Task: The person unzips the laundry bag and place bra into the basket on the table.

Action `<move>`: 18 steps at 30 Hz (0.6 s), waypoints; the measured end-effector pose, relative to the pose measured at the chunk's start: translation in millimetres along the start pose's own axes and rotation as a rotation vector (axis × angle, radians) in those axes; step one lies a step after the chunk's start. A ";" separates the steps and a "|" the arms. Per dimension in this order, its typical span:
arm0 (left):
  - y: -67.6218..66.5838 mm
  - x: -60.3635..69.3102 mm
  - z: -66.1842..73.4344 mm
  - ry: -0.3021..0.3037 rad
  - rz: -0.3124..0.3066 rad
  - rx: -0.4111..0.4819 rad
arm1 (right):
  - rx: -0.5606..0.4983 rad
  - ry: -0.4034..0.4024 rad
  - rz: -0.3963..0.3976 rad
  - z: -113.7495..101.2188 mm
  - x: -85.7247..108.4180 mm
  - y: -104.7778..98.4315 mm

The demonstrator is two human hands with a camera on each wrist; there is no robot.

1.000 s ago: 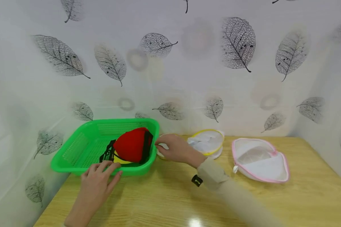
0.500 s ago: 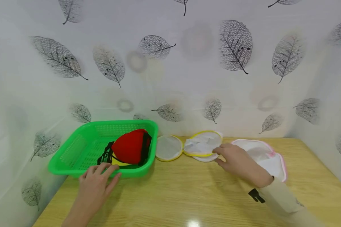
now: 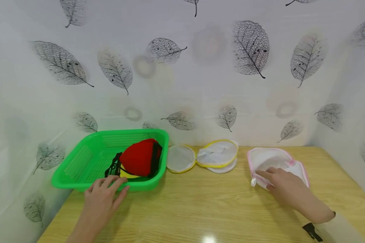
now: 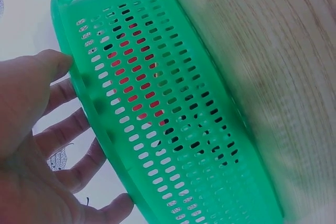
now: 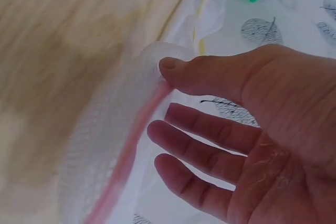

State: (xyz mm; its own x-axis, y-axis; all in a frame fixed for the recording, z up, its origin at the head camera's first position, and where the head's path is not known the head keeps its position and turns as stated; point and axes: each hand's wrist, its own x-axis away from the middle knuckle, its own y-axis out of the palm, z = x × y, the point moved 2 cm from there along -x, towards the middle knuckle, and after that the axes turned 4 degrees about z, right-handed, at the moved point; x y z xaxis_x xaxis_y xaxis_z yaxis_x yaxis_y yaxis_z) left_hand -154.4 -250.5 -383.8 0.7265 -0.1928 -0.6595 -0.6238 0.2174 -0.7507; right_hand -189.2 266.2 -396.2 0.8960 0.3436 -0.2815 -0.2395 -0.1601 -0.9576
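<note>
My left hand point(image 3: 101, 197) rests its fingertips on the near rim of the green plastic basket point(image 3: 88, 185) in the head view, thumb in front of the rim. Inside, at the basket's right end, lies a rounded red fabric item point(image 3: 138, 157) with a black edge, over something yellow and black straps. At the right, my right hand point(image 3: 287, 189) is over a white mesh laundry bag point(image 3: 266, 155) with pink trim. In the right wrist view the thumb touches the bag's pink edge point(image 5: 128, 150), while the other fingers are spread and loosely bent. The hand hides part of the bag.
Between the basket and the pink-trimmed bag lie a round white mesh piece point(image 3: 180, 158) with yellow edging and a yellow-rimmed mesh bag point(image 3: 217, 153) joined or touching it. Everything stands on a wooden table point(image 3: 188, 206) against a leaf-patterned backdrop point(image 3: 213, 77).
My right hand has moved from beside the basket, past the yellow-rimmed mesh bag, to the pink-trimmed bag on the right. The left hand has stayed on the basket's rim.
</note>
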 end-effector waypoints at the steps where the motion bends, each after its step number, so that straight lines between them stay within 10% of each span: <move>1: 0.3 -0.2 0.1 0.003 0.000 -0.001 | -0.009 0.015 -0.011 4.0 1.3 1.3; 18: 0.4 -4.0 -0.1 0.019 0.013 0.009 | -0.029 0.131 -0.059 77.2 11.1 7.9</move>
State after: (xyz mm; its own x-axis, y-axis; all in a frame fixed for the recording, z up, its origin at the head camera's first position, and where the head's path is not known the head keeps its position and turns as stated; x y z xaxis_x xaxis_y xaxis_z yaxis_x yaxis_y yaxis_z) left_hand -157.5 -249.7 -381.4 0.7130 -0.2080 -0.6696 -0.6301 0.2286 -0.7421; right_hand -210.0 340.2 -411.6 0.9497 0.2298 -0.2128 -0.1760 -0.1704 -0.9695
